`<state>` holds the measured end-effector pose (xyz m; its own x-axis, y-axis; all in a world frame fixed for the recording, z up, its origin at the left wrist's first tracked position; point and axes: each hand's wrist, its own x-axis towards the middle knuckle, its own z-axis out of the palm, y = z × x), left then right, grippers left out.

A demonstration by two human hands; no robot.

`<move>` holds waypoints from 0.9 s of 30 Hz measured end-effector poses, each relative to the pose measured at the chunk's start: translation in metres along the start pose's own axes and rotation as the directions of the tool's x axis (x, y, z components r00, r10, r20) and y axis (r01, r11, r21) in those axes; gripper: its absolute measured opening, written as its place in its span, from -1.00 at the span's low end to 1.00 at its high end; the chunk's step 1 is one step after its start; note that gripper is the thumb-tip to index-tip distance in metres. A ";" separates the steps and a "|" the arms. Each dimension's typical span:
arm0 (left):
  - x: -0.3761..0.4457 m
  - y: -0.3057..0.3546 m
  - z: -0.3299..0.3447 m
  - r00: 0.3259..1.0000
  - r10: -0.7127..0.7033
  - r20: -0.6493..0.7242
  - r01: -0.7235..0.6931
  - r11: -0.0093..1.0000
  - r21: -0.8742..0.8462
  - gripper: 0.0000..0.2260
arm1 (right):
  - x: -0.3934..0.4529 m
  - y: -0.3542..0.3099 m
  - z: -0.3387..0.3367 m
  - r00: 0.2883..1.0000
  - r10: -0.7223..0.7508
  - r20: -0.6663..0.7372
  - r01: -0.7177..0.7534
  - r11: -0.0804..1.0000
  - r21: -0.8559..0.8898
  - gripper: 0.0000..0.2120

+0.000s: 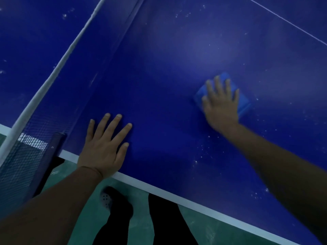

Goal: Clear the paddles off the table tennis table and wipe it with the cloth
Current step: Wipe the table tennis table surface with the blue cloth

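Fingers [219,85] of the right hand [221,105] press flat on the folded blue cloth [245,103] mid-desk, the left hand [104,147] braced released on the dusty blue table tennis desk [168,68], so a hard push risks the cloth slipping and missing white specks [195,162].

Pretty dim in here, bluish light all round. Smooth green floor [203,225] with pale scuffs showing below the desk edge, and a dark blue mesh net [21,167] with a white top band crossing on the left.
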<state>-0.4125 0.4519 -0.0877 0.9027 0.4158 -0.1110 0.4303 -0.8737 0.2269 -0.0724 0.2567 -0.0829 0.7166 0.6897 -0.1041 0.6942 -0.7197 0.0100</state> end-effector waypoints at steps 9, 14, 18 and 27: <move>0.001 0.000 0.001 0.997 -0.040 0.060 0.040 0.999 0.014 -0.49 | 0.006 0.068 -0.005 0.975 0.219 0.050 -0.221 0.973 0.065 -0.38; 0.002 0.000 -0.001 0.998 -0.031 0.056 0.031 1.000 0.001 -0.49 | -0.066 0.005 0.006 0.987 0.157 0.008 -0.158 0.984 0.086 -0.40; 0.001 -0.001 0.000 0.997 -0.026 0.067 0.024 0.999 0.023 -0.49 | -0.178 -0.051 0.024 0.968 -0.248 0.029 0.247 0.968 0.041 -0.48; 0.002 -0.002 0.002 0.998 -0.025 0.049 0.026 1.000 -0.014 -0.49 | -0.096 -0.017 0.006 0.902 0.426 0.067 -0.431 0.889 0.153 -0.44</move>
<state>-0.4116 0.4537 -0.0903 0.8903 0.4247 -0.1642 0.4536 -0.8589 0.2378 -0.1538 0.2025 -0.0792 0.9375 0.3107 -0.1568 0.2982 -0.9494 -0.0985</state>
